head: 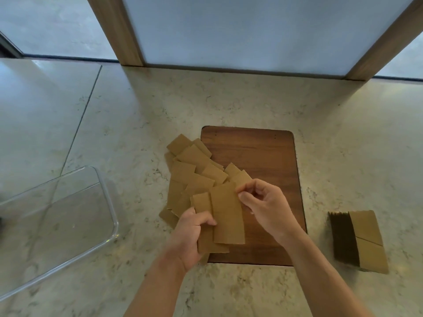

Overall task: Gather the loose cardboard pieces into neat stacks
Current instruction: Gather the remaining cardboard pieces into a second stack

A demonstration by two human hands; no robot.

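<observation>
Several loose brown cardboard pieces (190,170) lie scattered and overlapping across the left edge of a dark wooden board (263,154). My left hand (193,234) grips a few cardboard pieces (226,218) held fanned out above the board's near left part. My right hand (265,207) pinches the upper right corner of the topmost held piece. To the right on the counter stand two neat stacks of cardboard (361,241), side by side and leaning.
A clear plastic tray (68,216) sits at the left on the marble counter (128,124). Two wooden posts (119,30) frame a frosted panel at the back edge. A seam runs across the counter at far left.
</observation>
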